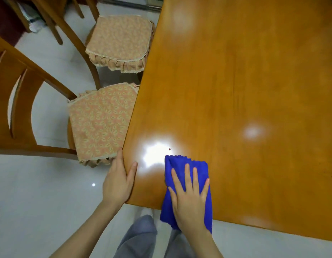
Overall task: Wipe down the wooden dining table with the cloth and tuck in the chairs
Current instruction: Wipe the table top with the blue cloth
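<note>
The wooden dining table (236, 90) fills the right half of the view. A folded blue cloth (182, 164) lies at its near corner, part of it hanging over the near edge. My right hand (189, 200) presses flat on the cloth with straight, spread fingers. At the table's left edge near the corner rests my left hand (118, 181), thumb on top and fingers along the side. Two wooden chairs stand out from the table's left side: the near chair (100, 123) and the far chair (118, 40), both with floral seat cushions.
A small red speck (169, 149) sits on the tabletop just beyond the cloth. Pale glossy floor tiles (40, 192) stretch to the left and below. My legs in grey trousers (141, 237) are at the bottom. More furniture legs show at the top left.
</note>
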